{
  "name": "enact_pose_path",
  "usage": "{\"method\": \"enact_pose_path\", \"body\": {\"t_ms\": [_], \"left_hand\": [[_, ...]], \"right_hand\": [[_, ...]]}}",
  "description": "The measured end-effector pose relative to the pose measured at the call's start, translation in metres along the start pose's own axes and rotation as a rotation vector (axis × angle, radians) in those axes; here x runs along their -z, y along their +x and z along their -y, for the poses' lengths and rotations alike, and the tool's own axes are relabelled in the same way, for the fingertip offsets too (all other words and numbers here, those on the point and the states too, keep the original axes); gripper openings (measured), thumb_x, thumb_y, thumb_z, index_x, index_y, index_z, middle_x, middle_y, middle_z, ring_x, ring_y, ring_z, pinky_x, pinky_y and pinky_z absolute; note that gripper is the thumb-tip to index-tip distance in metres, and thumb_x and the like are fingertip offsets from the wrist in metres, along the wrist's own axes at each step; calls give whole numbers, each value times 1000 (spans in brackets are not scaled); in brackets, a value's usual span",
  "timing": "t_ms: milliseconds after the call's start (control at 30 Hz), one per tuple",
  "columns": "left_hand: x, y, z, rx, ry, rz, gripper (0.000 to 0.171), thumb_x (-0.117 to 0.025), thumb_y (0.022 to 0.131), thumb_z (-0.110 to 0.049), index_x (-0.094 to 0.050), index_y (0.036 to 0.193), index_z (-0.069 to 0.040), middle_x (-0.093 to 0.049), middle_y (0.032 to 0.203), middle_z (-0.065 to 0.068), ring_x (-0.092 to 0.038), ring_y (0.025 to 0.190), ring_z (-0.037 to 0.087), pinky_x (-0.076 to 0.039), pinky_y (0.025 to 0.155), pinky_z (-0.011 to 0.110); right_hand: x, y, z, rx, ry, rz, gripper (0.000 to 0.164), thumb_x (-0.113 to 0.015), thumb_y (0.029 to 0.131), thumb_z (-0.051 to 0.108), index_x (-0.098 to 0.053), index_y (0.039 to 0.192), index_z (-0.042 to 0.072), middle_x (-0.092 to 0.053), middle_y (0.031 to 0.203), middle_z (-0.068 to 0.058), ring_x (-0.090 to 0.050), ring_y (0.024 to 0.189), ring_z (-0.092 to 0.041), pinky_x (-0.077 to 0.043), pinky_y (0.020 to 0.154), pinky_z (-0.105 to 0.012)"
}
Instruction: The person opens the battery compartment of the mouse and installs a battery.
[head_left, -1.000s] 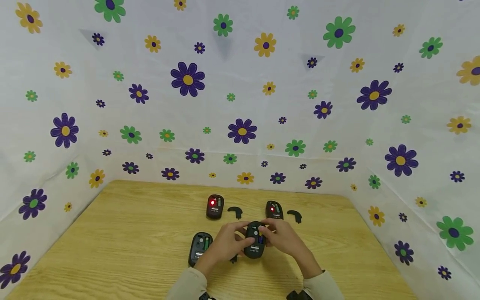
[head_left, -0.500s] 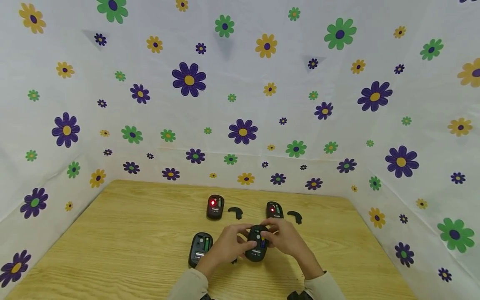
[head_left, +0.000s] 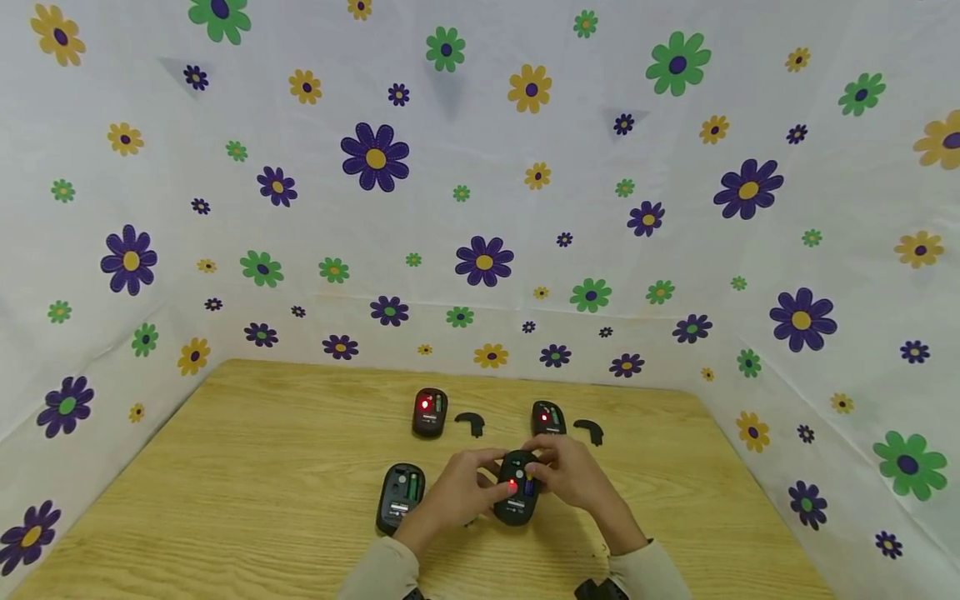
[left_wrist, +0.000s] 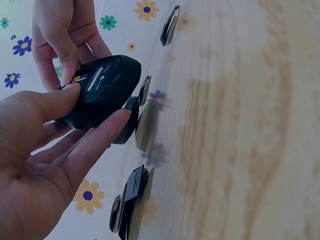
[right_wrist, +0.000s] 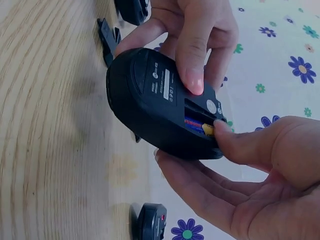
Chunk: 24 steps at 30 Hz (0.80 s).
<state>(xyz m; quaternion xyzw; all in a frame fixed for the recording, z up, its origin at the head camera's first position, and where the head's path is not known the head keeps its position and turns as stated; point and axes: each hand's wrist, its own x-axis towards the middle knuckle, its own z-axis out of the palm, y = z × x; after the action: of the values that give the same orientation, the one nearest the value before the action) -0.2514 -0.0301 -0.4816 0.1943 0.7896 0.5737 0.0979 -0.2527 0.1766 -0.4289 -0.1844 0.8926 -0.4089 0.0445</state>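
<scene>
Both hands hold a black computer mouse above the table, its underside facing up. My left hand grips it from the left, thumb over the underside, where red light glows at the thumb tip. My right hand holds the other side. In the right wrist view, the right thumb presses at the end of a blue and yellow battery in the uncovered battery slot. The right fingers reach beneath the mouse.
Three more upturned mice lie on the wooden table: back left, back right, front left. The back two glow red. Black battery covers lie near the back mice. Flower-print cloth surrounds the table's back and sides.
The held mouse has moved slightly right and toward the body. Red light now shows on its underside by the left thumb; earlier none was visible there.
</scene>
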Motion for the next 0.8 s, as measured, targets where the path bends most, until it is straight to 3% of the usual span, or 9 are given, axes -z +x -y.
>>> {"method": "enact_pose_path", "body": {"t_ms": [233, 467, 567, 800], "left_hand": [[-3, 0, -3, 19, -22, 2, 51, -74, 96, -13, -59, 145, -8, -67, 110, 11, -72, 83, 16, -65, 58, 32], [-15, 4, -4, 25, -45, 26, 63, -71, 96, -6, -43, 152, -5, -61, 116, 14, -74, 86, 18, -65, 60, 31], [-20, 6, -5, 18, -50, 44, 57, -71, 95, -2, -47, 147, -6, -60, 116, 15, -73, 86, 19, -65, 60, 32], [-34, 16, 1, 13, 47, 29, 49, -72, 95, -5, -55, 141, -7, -64, 108, 10, -66, 72, 10, -60, 54, 24]], "right_hand": [[0, -1, 2, -43, -42, -19, 23, -66, 95, -5, -72, 117, 0, -75, 104, -24, -75, 84, -25, -66, 64, -32], [6, 0, -6, -86, -40, 8, 26, -68, 95, -2, -72, 121, 1, -74, 107, -23, -73, 84, -22, -66, 63, -34], [8, 0, -11, -127, -20, 17, 28, -67, 95, -3, -70, 123, 0, -73, 104, -21, -73, 83, -21, -66, 62, -36], [8, 0, -24, -203, -2, 4, 28, -64, 96, -6, -69, 123, 0, -71, 98, -18, -71, 77, -21, -66, 61, -39]]}}
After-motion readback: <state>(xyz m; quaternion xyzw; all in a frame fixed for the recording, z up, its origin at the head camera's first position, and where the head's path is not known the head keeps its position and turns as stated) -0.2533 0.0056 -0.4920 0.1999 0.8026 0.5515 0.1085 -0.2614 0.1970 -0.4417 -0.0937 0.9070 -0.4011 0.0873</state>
